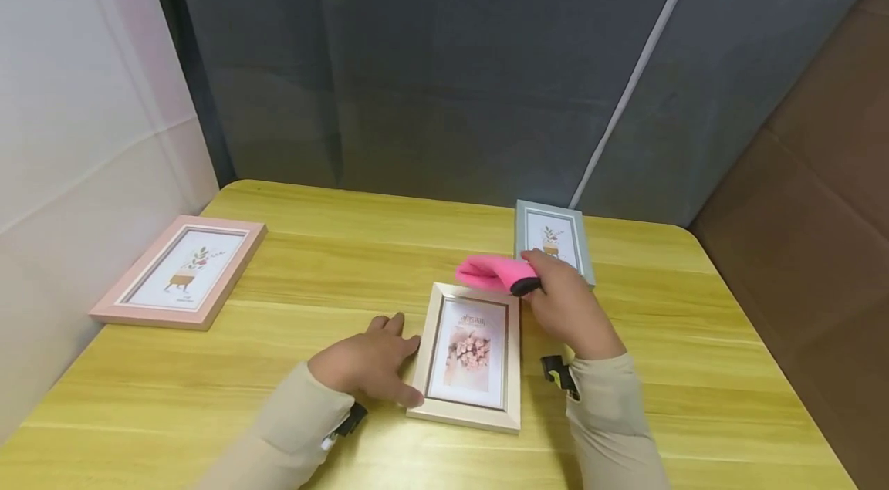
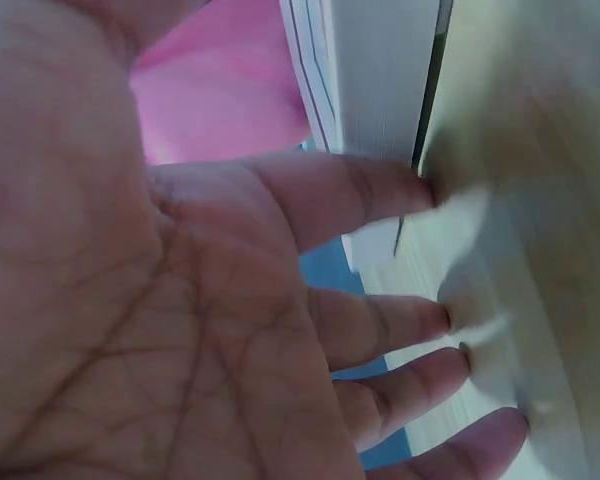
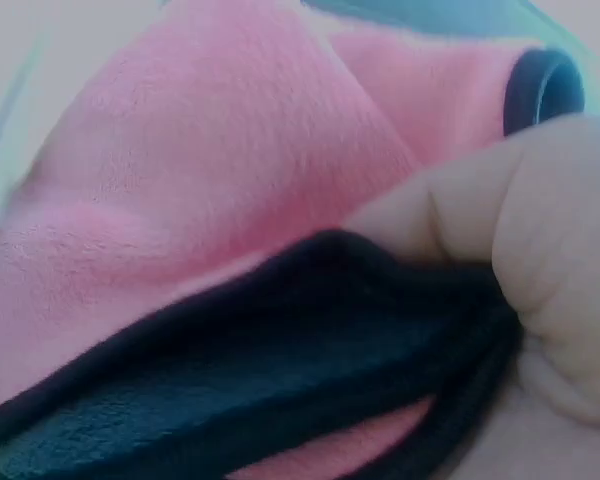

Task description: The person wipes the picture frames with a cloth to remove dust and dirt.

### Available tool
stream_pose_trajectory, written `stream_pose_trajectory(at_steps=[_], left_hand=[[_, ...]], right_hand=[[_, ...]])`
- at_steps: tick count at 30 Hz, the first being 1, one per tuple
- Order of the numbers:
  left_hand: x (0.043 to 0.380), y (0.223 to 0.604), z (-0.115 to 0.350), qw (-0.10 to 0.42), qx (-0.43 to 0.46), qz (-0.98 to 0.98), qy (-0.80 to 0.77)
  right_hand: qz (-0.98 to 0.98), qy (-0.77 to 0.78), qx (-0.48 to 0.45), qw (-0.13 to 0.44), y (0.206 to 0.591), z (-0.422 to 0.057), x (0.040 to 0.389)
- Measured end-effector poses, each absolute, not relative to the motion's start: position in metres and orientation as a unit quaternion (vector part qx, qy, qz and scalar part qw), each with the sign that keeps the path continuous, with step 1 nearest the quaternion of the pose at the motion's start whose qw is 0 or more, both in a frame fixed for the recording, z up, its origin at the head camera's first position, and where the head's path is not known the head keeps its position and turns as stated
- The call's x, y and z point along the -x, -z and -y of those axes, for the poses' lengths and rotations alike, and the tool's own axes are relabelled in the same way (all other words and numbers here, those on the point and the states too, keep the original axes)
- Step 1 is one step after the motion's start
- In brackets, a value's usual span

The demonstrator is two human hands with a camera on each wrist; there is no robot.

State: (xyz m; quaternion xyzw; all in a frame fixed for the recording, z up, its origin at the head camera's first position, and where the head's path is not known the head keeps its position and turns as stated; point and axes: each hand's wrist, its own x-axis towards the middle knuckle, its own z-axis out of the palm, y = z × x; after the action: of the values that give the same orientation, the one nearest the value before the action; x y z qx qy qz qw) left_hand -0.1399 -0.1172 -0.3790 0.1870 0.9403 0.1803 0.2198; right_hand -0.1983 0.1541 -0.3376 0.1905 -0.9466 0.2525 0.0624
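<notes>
A cream picture frame (image 1: 512, 366) with a pink flower print lies flat in the middle of the table. My left hand (image 1: 371, 363) rests at its left side, thumb and index finger touching the edge, the fingers spread and fairly straight. In the left wrist view the fingertips (image 2: 415, 190) meet the table beside the frame's side. My right hand (image 1: 572, 305) grips a folded pink cloth (image 1: 489, 272) with dark edging above the frame's top right corner. The right wrist view shows the cloth (image 3: 210, 150) bunched between thumb and fingers.
A grey-blue picture frame (image 1: 586, 258) lies behind my right hand near the table's back edge, partly covered by it. At the left edge lies a pink picture frame (image 1: 201, 318) with a plant print. A dark curtain (image 1: 430, 73) hangs behind the wood-grain table (image 1: 333, 258).
</notes>
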Motion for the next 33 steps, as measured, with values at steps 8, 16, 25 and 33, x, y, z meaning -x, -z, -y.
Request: stream_pose_trajectory(at_steps=[8, 16, 25, 33], left_hand=[[0.132, 0.382, 0.104, 0.209, -0.193, -0.946, -0.156], [0.133, 0.386, 0.101, 0.200, -0.191, -0.949, -0.150], [0.134, 0.385, 0.100, 0.196, -0.203, -0.951, -0.127], [0.134, 0.386, 0.098, 0.184, -0.213, -0.951, -0.131]], right_hand=[[0.956, -0.205, -0.194, 0.082, 0.335, -0.147, 0.195], [0.964, -0.149, -0.203, -0.081, 0.368, -0.126, 0.203], [0.940, -0.157, -0.297, -0.055, 0.380, -0.103, 0.199], [0.914, -0.187, -0.348, -0.089, 0.380, -0.089, 0.198]])
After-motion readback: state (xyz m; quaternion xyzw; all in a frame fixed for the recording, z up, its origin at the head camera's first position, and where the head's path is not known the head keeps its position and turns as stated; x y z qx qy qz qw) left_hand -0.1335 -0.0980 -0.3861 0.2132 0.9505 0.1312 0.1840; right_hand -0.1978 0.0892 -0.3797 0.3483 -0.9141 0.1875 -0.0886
